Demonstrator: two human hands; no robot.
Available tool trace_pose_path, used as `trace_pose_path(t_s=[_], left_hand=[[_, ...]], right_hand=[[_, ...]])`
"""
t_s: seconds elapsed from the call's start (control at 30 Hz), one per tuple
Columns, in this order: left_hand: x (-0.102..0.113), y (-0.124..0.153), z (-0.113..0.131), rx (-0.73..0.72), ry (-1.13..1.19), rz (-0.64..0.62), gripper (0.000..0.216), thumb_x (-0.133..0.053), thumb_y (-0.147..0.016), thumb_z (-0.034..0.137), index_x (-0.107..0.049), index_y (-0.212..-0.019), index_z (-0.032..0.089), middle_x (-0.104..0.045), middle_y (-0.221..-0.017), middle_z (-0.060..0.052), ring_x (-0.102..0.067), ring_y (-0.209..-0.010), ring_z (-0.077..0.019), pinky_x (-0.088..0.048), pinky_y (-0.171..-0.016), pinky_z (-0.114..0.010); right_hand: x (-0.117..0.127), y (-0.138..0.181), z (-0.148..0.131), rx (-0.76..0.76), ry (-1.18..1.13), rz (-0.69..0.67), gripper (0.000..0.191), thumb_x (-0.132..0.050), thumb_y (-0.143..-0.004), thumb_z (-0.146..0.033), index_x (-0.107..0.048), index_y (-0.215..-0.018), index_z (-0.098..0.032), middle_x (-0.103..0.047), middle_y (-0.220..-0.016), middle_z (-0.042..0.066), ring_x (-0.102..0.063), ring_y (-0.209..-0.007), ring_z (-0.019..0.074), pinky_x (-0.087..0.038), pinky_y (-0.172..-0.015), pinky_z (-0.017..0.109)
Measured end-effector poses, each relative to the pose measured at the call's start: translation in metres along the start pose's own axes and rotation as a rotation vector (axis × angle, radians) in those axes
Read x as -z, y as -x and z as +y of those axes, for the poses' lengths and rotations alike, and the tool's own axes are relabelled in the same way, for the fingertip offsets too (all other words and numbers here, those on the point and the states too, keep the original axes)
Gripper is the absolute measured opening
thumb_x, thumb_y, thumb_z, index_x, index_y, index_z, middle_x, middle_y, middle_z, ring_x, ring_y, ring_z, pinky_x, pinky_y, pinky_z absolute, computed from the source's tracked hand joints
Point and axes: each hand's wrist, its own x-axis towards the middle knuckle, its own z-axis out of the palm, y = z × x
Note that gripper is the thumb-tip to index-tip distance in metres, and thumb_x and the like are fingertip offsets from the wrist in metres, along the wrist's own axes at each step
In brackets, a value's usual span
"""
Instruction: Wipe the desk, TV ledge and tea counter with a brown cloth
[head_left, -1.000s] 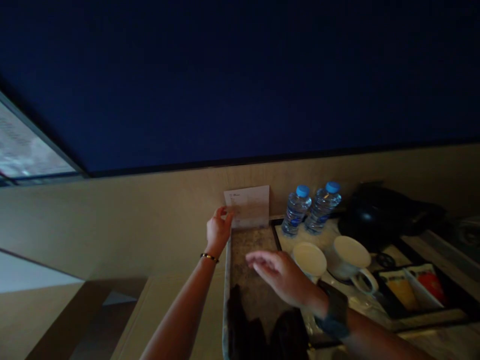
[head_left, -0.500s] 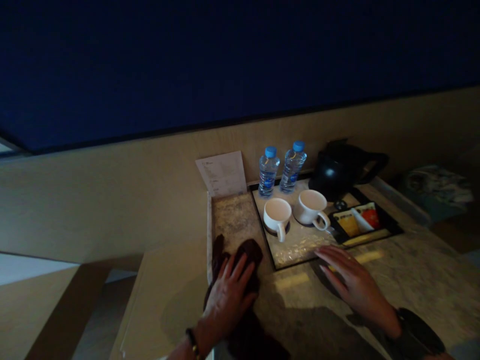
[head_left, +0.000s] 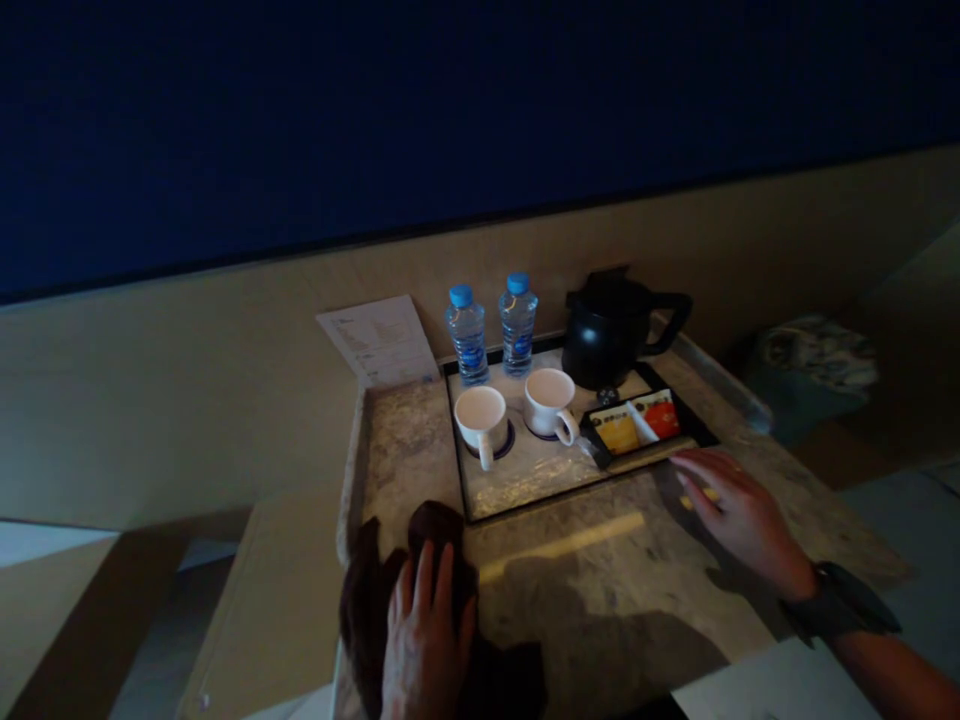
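My left hand (head_left: pixel 425 625) presses a dark brown cloth (head_left: pixel 365 605) against the stone-patterned countertop, its fingers bent over the bunched fabric. Off the front right edge of the black-rimmed tray (head_left: pixel 541 497), my right hand (head_left: pixel 739 515) hovers or rests lightly, fingers stretched out and holding nothing. Nearest to it on the tray is a black holder (head_left: pixel 645 461) with yellow sachets (head_left: pixel 616 430) and red sachets (head_left: pixel 663 419). Two white mugs, a left one (head_left: pixel 480 415) and a right one (head_left: pixel 548 393), stand upright on dark round coasters.
Two blue-capped water bottles (head_left: pixel 469 340) (head_left: pixel 517 330) stand at the tray's back, beside a black kettle (head_left: pixel 606 335). A printed card (head_left: pixel 384 340) leans on the wall at the left. Raised edging (head_left: pixel 352 470) borders the counter. Patterned fabric (head_left: pixel 817 355) lies beyond its right end.
The view has swung right. My left hand and the cloth have come back toward the counter's near edge. My right hand has moved right, from the tray's front to beside the sachet holder.
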Motion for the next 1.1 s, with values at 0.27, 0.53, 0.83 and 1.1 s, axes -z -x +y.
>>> trace_pose_path(t_s=[0.27,0.53,0.83,1.1], left_hand=[[-0.005,-0.065,0.21,-0.127,0.026,-0.171,0.051,-0.056,-0.085,0.023,-0.057,-0.134,0.01,-0.062,-0.131,-0.018,-0.059,-0.116,-0.0362,-0.053,-0.096,-0.051],[-0.017,-0.136,0.365,-0.51,0.252,-0.099,0.041,-0.045,-0.094,0.028,-0.062,-0.126,0.009,-0.065,-0.122,-0.018,-0.058,-0.113,-0.0334,-0.05,-0.096,-0.049],[-0.005,-0.143,0.329,-0.313,0.033,0.012,0.042,-0.042,-0.098,0.024,-0.054,-0.136,0.014,-0.054,-0.138,-0.015,-0.054,-0.114,-0.0295,-0.051,-0.09,-0.044],[0.006,-0.068,0.192,0.185,-0.187,-0.06,0.053,-0.049,-0.087,0.009,-0.056,-0.138,0.02,-0.055,-0.143,-0.008,-0.051,-0.122,-0.0329,-0.048,-0.102,-0.047]], right_hand=[[-0.002,-0.018,0.052,0.213,-0.188,-0.205,0.031,-0.04,-0.098,-0.018,-0.067,-0.115,-0.018,-0.067,-0.113,0.008,-0.061,-0.104,0.0227,-0.054,-0.09,0.042],[0.021,-0.035,0.072,0.274,-0.454,-0.407,0.044,-0.033,-0.093,-0.014,-0.066,-0.121,-0.017,-0.068,-0.117,0.009,-0.065,-0.108,0.021,-0.056,-0.094,0.041],[0.03,-0.046,0.088,0.071,-0.656,-0.284,0.038,-0.036,-0.099,-0.035,-0.065,-0.116,-0.019,-0.071,-0.111,0.007,-0.068,-0.101,0.0188,-0.056,-0.094,0.035],[0.008,-0.029,0.069,0.357,-0.413,-0.256,0.032,-0.039,-0.1,-0.021,-0.062,-0.121,-0.017,-0.068,-0.116,0.008,-0.065,-0.105,0.0184,-0.057,-0.093,0.034]])
